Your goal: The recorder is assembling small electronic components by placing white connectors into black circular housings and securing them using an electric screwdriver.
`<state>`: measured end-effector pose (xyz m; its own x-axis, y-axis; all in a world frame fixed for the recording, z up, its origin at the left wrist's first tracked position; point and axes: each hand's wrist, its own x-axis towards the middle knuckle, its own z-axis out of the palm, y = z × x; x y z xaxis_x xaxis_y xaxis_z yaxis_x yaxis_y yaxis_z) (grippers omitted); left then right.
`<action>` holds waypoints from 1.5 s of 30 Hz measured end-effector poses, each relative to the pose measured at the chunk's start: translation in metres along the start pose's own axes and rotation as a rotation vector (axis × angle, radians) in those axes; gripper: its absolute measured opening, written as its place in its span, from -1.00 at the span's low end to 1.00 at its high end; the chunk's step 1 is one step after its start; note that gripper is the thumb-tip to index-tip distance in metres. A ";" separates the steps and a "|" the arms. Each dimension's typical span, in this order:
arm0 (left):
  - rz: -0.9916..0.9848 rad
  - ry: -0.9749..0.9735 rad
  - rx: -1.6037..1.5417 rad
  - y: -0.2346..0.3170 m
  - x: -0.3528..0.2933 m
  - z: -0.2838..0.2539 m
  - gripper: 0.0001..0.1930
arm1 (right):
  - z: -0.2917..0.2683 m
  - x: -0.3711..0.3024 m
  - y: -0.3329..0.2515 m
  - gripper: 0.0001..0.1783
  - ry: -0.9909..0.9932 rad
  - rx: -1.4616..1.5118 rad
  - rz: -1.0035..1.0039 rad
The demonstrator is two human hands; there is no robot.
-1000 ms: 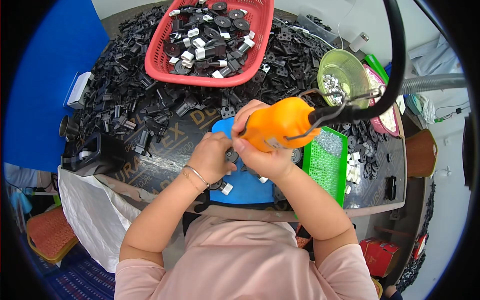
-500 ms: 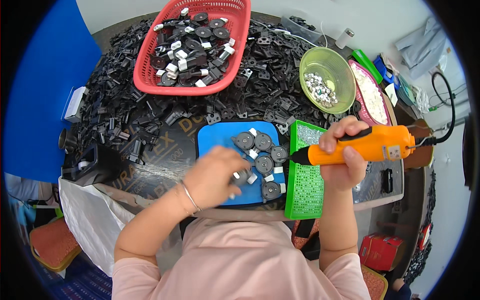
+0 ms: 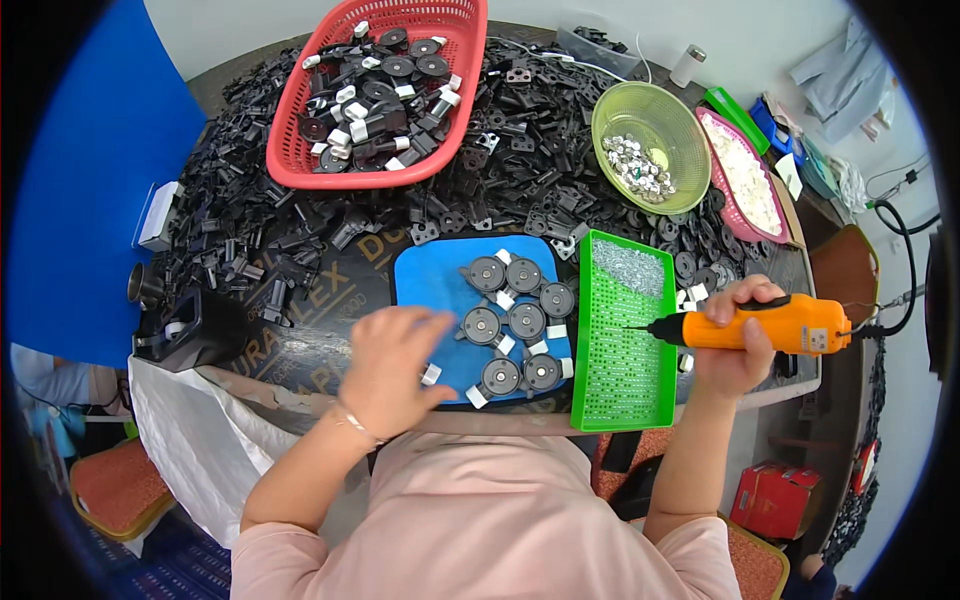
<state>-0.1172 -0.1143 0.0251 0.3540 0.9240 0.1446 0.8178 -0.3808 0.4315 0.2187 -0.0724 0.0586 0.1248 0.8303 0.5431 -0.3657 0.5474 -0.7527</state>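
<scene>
My left hand (image 3: 390, 365) is over the left part of a blue mat (image 3: 420, 265), its thumb and fingers apart. A small white piece (image 3: 431, 374) shows between thumb and fingers; whatever joins it is hidden by the hand. Several round black wheel parts with white tabs, such as this wheel part (image 3: 500, 376), lie on the mat to its right. My right hand (image 3: 738, 335) is wrapped round an orange electric screwdriver (image 3: 815, 326). The screwdriver's thin bit points left, above a green perforated tray (image 3: 625, 375) with small silver screws (image 3: 628, 265) at its far end.
A red basket (image 3: 275, 150) of black and white parts stands at the back, amid heaped black parts (image 3: 530, 180). Toward the right are a yellow-green basket (image 3: 690, 125) with small metal pieces and a pink basket (image 3: 735, 215) of white pieces. A black holder (image 3: 190, 330) stands left.
My left hand has moved left, away from the wheel parts, and its fingers have spread. More wheel parts now show on the mat. The screwdriver has shifted right and slightly nearer.
</scene>
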 end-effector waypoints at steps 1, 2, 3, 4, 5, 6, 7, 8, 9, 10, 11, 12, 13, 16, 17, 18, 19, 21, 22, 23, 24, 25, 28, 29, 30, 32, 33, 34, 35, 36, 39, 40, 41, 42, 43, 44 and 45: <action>0.000 -0.002 0.004 -0.008 -0.007 -0.002 -0.18 | -0.004 -0.001 -0.002 -0.66 0.026 -0.017 -0.011; -0.125 0.029 -0.029 -0.015 -0.016 -0.002 -0.17 | -0.008 -0.002 -0.003 -0.66 0.050 -0.033 -0.018; -0.247 0.059 -0.063 -0.018 -0.022 0.000 -0.16 | -0.010 -0.002 -0.003 -0.66 0.064 -0.041 -0.027; -0.248 0.058 -0.063 -0.018 -0.025 0.005 -0.16 | -0.011 -0.002 -0.001 -0.66 0.064 -0.040 -0.026; -0.295 0.050 -0.056 -0.017 -0.027 0.010 -0.15 | -0.012 -0.003 0.000 -0.67 0.085 -0.028 -0.013; -0.339 0.042 -0.050 -0.017 -0.029 0.014 -0.14 | -0.014 -0.003 0.001 -0.67 0.106 -0.019 -0.001; -0.333 0.039 -0.053 -0.016 -0.029 0.018 -0.14 | -0.012 -0.004 0.004 -0.68 0.097 -0.026 0.001; -0.321 0.061 -0.040 -0.014 -0.028 0.022 -0.14 | -0.010 -0.005 0.007 -0.68 0.090 -0.040 0.000; -0.308 0.083 -0.028 -0.012 -0.026 0.025 -0.14 | -0.006 -0.008 0.008 -0.68 0.101 -0.049 0.017; -0.296 0.079 -0.036 -0.010 -0.024 0.027 -0.14 | -0.001 -0.010 0.011 -0.67 0.087 -0.048 0.019; -0.310 0.056 -0.015 -0.009 -0.023 0.028 -0.16 | 0.001 -0.012 0.012 -0.67 0.078 -0.057 0.022; -0.324 0.033 0.008 -0.008 -0.022 0.029 -0.18 | 0.002 -0.014 0.012 -0.67 0.069 -0.067 0.025; -0.303 0.055 -0.006 -0.009 -0.022 0.030 -0.19 | 0.004 -0.016 0.012 -0.67 0.077 -0.077 0.021; -0.259 0.053 -0.020 -0.005 -0.017 0.028 -0.20 | 0.008 -0.019 0.014 -0.68 0.013 -0.085 0.023; -0.252 0.049 -0.023 -0.003 -0.014 0.027 -0.20 | 0.008 -0.020 0.015 -0.68 0.004 -0.080 0.013; -0.185 0.029 -0.026 -0.002 -0.011 0.027 -0.20 | 0.009 -0.020 0.017 -0.68 -0.006 -0.075 0.003; -0.121 0.012 -0.028 -0.001 -0.009 0.026 -0.20 | 0.009 -0.020 0.019 -0.69 -0.001 -0.084 0.002; -0.110 -0.043 -0.046 0.006 -0.004 0.025 -0.19 | 0.011 -0.018 0.025 -0.69 -0.006 -0.084 0.000; -0.102 -0.096 -0.063 0.009 -0.002 0.025 -0.19 | 0.012 -0.018 0.027 -0.69 -0.013 -0.082 -0.001; -0.103 -0.096 -0.063 0.011 0.000 0.024 -0.19 | 0.012 -0.019 0.029 -0.69 -0.013 -0.081 -0.001; -0.109 -0.146 -0.075 0.013 0.001 0.024 -0.19 | 0.012 -0.019 0.030 -0.69 -0.001 -0.103 0.014; -0.115 -0.196 -0.087 0.013 0.002 0.024 -0.20 | 0.012 -0.020 0.031 -0.69 0.010 -0.125 0.030; -0.022 -0.171 -0.117 0.008 0.001 0.029 -0.19 | 0.010 -0.019 0.030 -0.69 0.005 -0.125 0.008; -0.024 -0.171 -0.117 0.007 0.000 0.029 -0.19 | 0.010 -0.018 0.030 -0.69 0.004 -0.124 0.010; -0.027 -0.184 -0.131 0.006 0.000 0.029 -0.18 | 0.009 -0.018 0.030 -0.69 -0.007 -0.117 0.004; -0.030 -0.197 -0.147 0.005 0.000 0.029 -0.17 | 0.010 -0.018 0.031 -0.70 -0.017 -0.113 -0.002; -0.031 -0.197 -0.154 0.004 0.000 0.029 -0.17 | 0.010 -0.018 0.032 -0.70 -0.012 -0.111 0.004; -0.033 -0.195 -0.161 0.004 0.000 0.029 -0.17 | 0.010 -0.019 0.033 -0.70 -0.009 -0.109 0.010; -0.035 -0.194 -0.162 0.003 -0.001 0.029 -0.17 | 0.011 -0.019 0.032 -0.70 -0.011 -0.108 0.011; -0.038 -0.193 -0.171 0.002 -0.002 0.030 -0.16 | 0.013 -0.019 0.031 -0.70 -0.007 -0.101 0.013; -0.047 -0.185 -0.199 0.001 -0.003 0.029 -0.16 | 0.014 -0.019 0.031 -0.70 -0.006 -0.102 0.014; -0.055 -0.179 -0.215 0.001 -0.004 0.029 -0.16 | 0.013 -0.019 0.032 -0.70 -0.007 -0.110 0.013; -0.058 -0.177 -0.216 0.000 -0.005 0.028 -0.16 | 0.013 -0.019 0.032 -0.70 -0.010 -0.109 0.014; -0.061 -0.162 -0.254 -0.002 -0.007 0.026 -0.17 | 0.013 -0.019 0.033 -0.71 0.002 -0.106 0.025; -0.063 -0.147 -0.292 -0.004 -0.009 0.024 -0.18 | 0.013 -0.019 0.033 -0.71 0.015 -0.104 0.035; -0.064 -0.146 -0.294 -0.006 -0.010 0.024 -0.18 | 0.014 -0.019 0.032 -0.71 0.012 -0.104 0.036; -0.057 -0.120 -0.312 -0.009 -0.012 0.024 -0.21 | 0.014 -0.019 0.032 -0.72 0.019 -0.105 0.035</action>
<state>-0.1178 -0.1229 -0.0014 0.3776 0.9259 0.0145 0.6663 -0.2825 0.6901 0.1915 -0.0720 0.0295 0.1319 0.8502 0.5097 -0.2718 0.5255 -0.8062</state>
